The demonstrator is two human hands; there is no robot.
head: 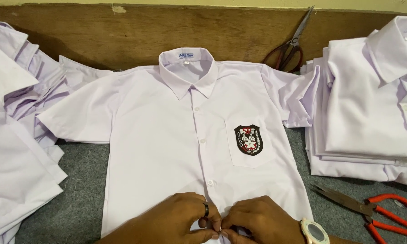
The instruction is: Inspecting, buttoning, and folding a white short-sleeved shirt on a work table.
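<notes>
A white short-sleeved shirt (167,135) lies flat and face up on a grey felt surface (79,212), collar at the top, with a dark shield-shaped badge (248,139) on its chest pocket. My left hand (176,219), with a dark ring on one finger, and my right hand (257,221), with a white watch (315,232) at the wrist, meet at the bottom of the button placket. Both pinch the fabric there with their fingertips. What lies between the fingertips is hidden.
Loose white shirts (13,135) are heaped at the left. A folded stack of white shirts (371,108) sits at the right. Dark-handled scissors (291,47) lie on the wooden board (122,36) behind. Orange-handled shears (371,210) lie at the lower right.
</notes>
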